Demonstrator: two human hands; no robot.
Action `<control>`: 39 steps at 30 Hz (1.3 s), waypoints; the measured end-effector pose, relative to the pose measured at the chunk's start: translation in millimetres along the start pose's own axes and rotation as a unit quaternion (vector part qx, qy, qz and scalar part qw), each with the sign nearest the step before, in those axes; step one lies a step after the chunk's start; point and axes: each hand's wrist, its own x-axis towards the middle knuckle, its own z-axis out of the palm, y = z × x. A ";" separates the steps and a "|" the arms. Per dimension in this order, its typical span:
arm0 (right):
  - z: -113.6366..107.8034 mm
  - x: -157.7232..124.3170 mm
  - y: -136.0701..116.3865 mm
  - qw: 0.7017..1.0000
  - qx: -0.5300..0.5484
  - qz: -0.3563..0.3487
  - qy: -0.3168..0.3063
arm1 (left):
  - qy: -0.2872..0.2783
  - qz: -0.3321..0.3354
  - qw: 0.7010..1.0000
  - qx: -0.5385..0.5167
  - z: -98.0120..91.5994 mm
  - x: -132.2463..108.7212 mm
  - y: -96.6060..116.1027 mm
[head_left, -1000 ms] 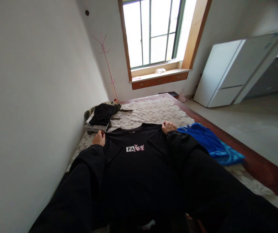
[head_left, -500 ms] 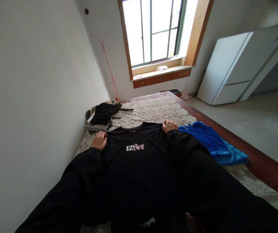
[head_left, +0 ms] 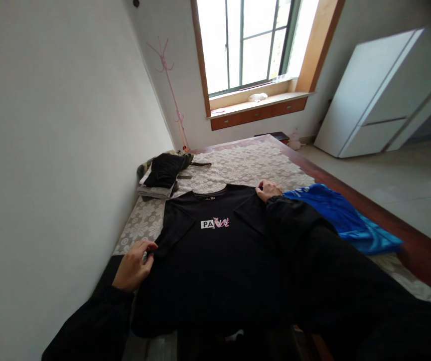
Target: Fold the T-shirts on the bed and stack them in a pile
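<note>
With fingers of the left hand (head_left: 133, 268) at the left edge of one black T-shirt (head_left: 219, 271), cannot tell if pinching; with fingers of the right hand (head_left: 269, 190) pinching its far right corner. Spread face-up on one patterned cloth (head_left: 253, 163), left of one blue garment (head_left: 330, 213). Farther left, past one clothes pile (head_left: 164, 171).

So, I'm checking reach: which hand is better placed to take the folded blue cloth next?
Probably the right hand: it's beside the folded blue cloth, though pinching the black printed shirt. The left hand is on the opposite side.
</note>
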 end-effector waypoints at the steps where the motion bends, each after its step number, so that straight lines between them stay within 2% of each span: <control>1: -4.2 -0.7 -4.4 1.000 -0.006 -0.008 0.000 | -0.004 0.005 1.000 0.002 -1.3 -10.6 -0.4; 4: -13.1 -17.0 -37.1 0.998 -0.024 -0.063 0.016 | -0.004 0.016 1.000 0.008 1.8 -24.9 0.3; 6: -10.7 -47.0 -75.0 0.987 -0.023 -0.160 0.014 | 0.020 -0.002 1.000 0.016 7.6 -23.1 0.3; 8: 0.5 -91.7 -119.0 0.931 0.004 -0.363 -0.037 | 0.046 -0.045 0.998 0.019 14.2 -18.1 -1.3; 10: 17.8 -141.3 -161.0 0.860 0.013 -0.506 -0.066 | 0.059 -0.091 0.994 0.016 20.2 -13.9 -4.6; 12: 36.2 -183.6 -195.4 0.807 0.005 -0.587 -0.066 | 0.065 -0.119 0.991 0.012 25.1 -12.6 -9.3; 14: 51.7 -210.6 -220.0 0.778 -0.002 -0.626 -0.054 | 0.075 -0.138 0.988 0.005 28.9 -13.8 -14.9; 16: 63.3 -221.8 -234.9 0.770 0.002 -0.637 -0.042 | 0.079 -0.151 0.985 0.001 31.9 -16.1 -20.2; 19: 74.6 -219.9 -243.3 0.776 0.017 -0.630 -0.030 | 0.072 -0.150 0.986 0.007 34.8 -18.7 -25.5; 25: 84.6 -206.7 -239.4 0.782 0.049 -0.620 -0.035 | 0.067 -0.104 0.992 0.005 34.2 -19.4 -27.2; 29: 86.1 -204.8 -234.8 0.767 0.075 -0.635 -0.056 | 0.059 -0.070 0.996 -0.020 33.5 -19.1 -27.9; 32: 86.3 -201.9 -231.1 0.758 0.091 -0.642 -0.069 | 0.054 -0.070 0.996 -0.024 34.3 -19.1 -28.9; 35: 86.0 -193.3 -225.6 0.781 0.098 -0.614 -0.058 | 0.052 -0.071 0.996 -0.019 35.2 -20.0 -29.9; 39: 84.5 -173.5 -214.2 0.849 0.076 -0.522 -0.028 | 0.058 -0.054 0.997 -0.003 35.6 -21.2 -30.2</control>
